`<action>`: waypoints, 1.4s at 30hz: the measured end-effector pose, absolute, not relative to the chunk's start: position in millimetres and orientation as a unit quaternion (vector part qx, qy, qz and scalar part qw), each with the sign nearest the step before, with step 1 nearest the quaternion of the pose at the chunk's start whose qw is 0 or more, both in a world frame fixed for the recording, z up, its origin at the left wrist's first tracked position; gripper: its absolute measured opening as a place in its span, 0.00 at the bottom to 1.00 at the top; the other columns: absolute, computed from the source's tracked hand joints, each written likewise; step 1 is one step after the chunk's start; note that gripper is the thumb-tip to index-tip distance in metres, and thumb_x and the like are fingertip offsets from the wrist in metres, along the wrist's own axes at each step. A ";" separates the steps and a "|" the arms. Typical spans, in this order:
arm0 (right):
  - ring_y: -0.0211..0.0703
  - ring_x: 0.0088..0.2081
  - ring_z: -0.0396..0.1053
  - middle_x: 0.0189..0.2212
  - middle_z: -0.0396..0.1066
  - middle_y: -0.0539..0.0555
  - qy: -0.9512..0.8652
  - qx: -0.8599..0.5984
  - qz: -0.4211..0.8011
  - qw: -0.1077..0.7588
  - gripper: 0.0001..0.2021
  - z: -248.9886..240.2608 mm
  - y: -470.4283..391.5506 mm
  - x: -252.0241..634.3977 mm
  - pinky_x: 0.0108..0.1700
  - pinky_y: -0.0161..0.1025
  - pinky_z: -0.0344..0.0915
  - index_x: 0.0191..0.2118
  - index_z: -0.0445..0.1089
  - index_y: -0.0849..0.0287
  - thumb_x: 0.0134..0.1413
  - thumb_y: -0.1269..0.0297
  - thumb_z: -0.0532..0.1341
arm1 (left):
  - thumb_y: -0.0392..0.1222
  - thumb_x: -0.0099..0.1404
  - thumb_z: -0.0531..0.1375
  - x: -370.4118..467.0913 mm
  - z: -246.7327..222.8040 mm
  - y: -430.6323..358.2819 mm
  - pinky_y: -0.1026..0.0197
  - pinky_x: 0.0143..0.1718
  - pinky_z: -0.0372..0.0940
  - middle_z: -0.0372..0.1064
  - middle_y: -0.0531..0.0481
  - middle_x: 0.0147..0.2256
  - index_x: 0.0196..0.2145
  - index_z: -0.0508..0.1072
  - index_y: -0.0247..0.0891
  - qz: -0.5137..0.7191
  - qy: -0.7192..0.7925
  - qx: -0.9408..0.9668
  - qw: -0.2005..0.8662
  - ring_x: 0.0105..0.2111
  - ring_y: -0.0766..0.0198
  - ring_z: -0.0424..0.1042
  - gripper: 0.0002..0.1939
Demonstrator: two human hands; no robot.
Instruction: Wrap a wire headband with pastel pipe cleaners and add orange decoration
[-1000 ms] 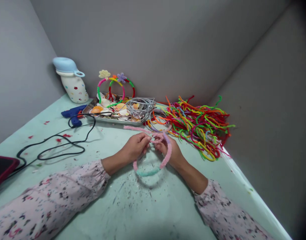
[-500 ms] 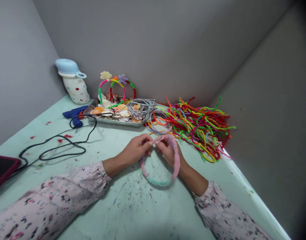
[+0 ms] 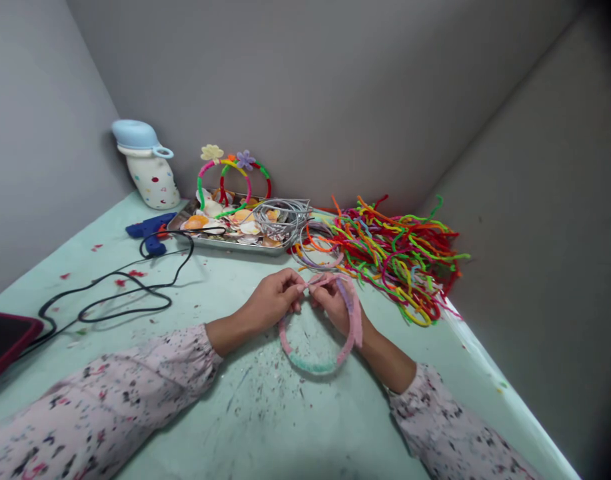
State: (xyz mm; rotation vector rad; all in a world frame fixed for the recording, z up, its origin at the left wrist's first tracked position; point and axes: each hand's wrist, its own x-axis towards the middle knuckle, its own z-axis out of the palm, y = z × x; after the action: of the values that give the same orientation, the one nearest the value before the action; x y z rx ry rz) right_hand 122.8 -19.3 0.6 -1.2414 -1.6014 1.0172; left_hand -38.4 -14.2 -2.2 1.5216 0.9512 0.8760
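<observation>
A fuzzy hoop (image 3: 312,365) wrapped in pink, mint and lilac pipe cleaner hangs from my fingers, just over the table. My left hand (image 3: 276,293) pinches it at the top, thumb against fingertips. Right beside it, my right hand (image 3: 331,300) also pinches a pink pipe cleaner at the hoop, and the tips of both hands nearly meet. On the right side the hoop passes in front of my right hand and wrist, with a pink length lying along it. The fingertips cover the exact spot being held.
Behind my hands stands a metal tray (image 3: 245,248) of shells, two colourful hoops with flowers and a coil of grey wire (image 3: 285,217). A pile of pipe cleaners (image 3: 395,257) lies right. Leftward are a blue glue gun (image 3: 152,230), its black cord, a bottle (image 3: 152,177) and a dark-screened device (image 3: 5,343).
The hoop has swung slightly, its lower part moving a little left. A pink length now stands apart along its right side. Both hands stay almost in place, still pinching.
</observation>
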 end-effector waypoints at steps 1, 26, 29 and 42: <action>0.37 0.21 0.61 0.18 0.63 0.48 -0.640 -0.498 0.406 0.421 0.07 1.7 -19.8 122.3 0.25 0.35 0.58 0.24 0.66 0.60 0.48 0.63 0.57 | 0.46 0.62 0.54 -38.3 -1.8 -14.3 0.68 0.22 0.57 0.65 0.54 0.21 0.34 0.65 0.35 0.369 0.400 0.639 0.544 0.21 0.69 0.65 0.10; 0.37 0.23 0.62 0.20 0.66 0.48 -0.612 -0.481 0.444 0.443 0.10 -1.8 -22.0 127.6 0.26 0.35 0.58 0.27 0.64 0.60 0.49 0.59 0.61 | 0.50 0.60 0.56 -38.8 2.2 -15.1 0.74 0.09 0.49 0.66 0.55 0.20 0.32 0.66 0.35 0.350 0.409 0.587 0.605 0.11 0.76 0.56 0.14; 0.36 0.22 0.62 0.19 0.65 0.48 -0.607 -0.484 0.450 0.441 0.08 1.0 -23.0 126.4 0.25 0.34 0.57 0.26 0.64 0.60 0.49 0.61 0.60 | 0.51 0.60 0.56 -39.4 1.2 -14.8 0.73 0.09 0.48 0.66 0.55 0.20 0.32 0.66 0.36 0.345 0.405 0.587 0.610 0.11 0.76 0.56 0.14; 0.36 0.23 0.62 0.20 0.66 0.48 -0.594 -0.481 0.459 0.454 0.07 5.1 -26.3 124.5 0.26 0.34 0.59 0.27 0.65 0.60 0.47 0.62 0.61 | 0.45 0.61 0.56 -39.3 4.8 -15.7 0.72 0.14 0.52 0.66 0.54 0.20 0.32 0.66 0.35 0.349 0.389 0.584 0.622 0.14 0.75 0.60 0.09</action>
State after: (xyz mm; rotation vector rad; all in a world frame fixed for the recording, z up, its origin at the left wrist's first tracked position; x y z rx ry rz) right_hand 124.5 -26.3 5.1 -1.1861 -1.4665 1.1318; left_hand -39.3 -15.7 4.8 1.3413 0.8931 0.8016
